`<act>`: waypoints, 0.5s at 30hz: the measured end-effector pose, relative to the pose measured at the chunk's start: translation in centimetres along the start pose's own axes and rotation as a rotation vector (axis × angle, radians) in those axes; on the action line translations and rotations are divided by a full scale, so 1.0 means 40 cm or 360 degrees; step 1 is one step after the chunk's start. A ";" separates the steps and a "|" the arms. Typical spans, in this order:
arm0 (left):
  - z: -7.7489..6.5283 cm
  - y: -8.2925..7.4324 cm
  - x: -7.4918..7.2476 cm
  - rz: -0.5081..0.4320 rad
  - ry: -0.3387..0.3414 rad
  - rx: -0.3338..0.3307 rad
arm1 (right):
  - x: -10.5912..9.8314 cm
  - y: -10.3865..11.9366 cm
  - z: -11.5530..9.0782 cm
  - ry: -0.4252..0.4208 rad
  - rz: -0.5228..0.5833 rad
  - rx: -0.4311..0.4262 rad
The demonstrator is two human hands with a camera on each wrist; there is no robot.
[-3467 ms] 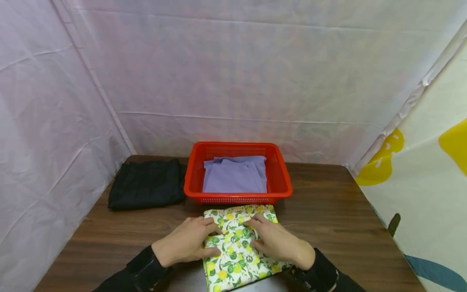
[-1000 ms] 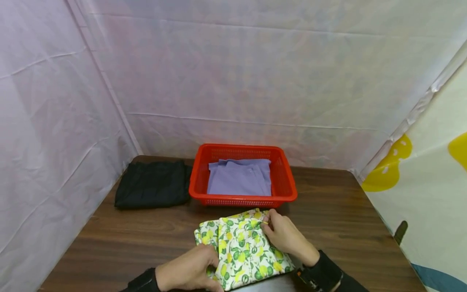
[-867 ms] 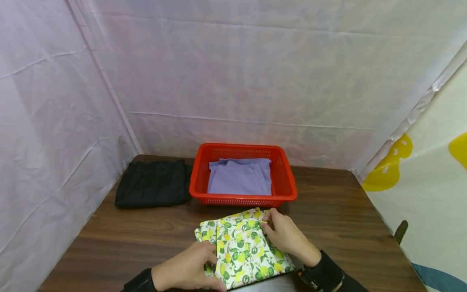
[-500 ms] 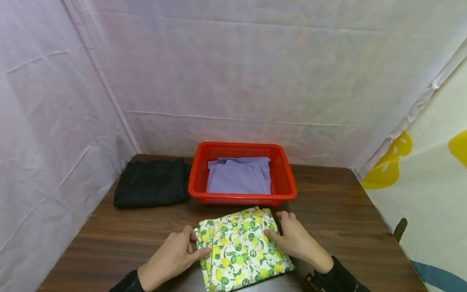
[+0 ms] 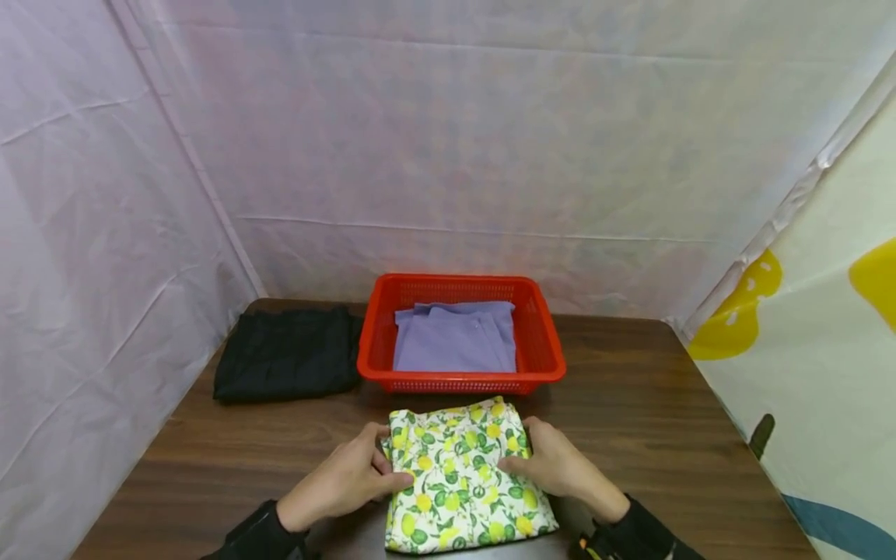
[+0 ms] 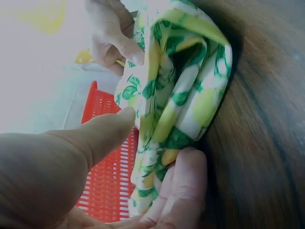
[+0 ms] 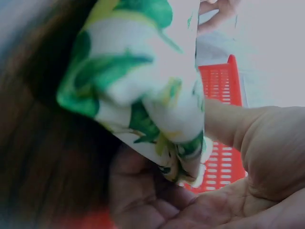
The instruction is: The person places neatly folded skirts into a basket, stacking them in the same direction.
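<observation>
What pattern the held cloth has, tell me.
The cloth is white with yellow lemons and green leaves, clearest in the head view.

Pretty passable along right edge of bench [image 5: 651, 420], but blocked mid-bench by lemon-print cloth [image 5: 458, 482], back edge by red basket [image 5: 458, 382], back-left corner by black cloth [image 5: 287, 354].

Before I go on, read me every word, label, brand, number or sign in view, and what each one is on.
No readable text in any of the three views.
Lemon-print cloth, black cloth, lavender cloth, red basket: no legible lettering.
Right cuff: small orange marks beside it, too small to tell whether they are lettering.
</observation>
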State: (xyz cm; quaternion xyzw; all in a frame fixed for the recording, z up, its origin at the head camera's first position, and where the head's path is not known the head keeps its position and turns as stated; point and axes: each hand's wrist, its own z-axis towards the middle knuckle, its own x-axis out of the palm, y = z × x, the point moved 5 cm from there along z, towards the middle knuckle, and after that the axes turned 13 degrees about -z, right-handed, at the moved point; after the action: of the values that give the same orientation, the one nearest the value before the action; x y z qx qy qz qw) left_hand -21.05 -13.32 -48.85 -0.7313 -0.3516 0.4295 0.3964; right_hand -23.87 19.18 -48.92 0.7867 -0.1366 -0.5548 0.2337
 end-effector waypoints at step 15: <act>0.047 0.003 0.024 -0.0296 0.0062 0.0023 | 0.024 -0.029 -0.004 0.0251 0.0590 -0.0434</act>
State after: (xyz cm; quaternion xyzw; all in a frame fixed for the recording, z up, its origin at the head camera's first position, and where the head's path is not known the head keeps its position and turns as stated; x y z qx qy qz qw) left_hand -22.36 -12.01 -49.89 -0.7009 -0.4072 0.3789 0.4465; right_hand -23.44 19.76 -50.26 0.7503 -0.1838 -0.4525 0.4454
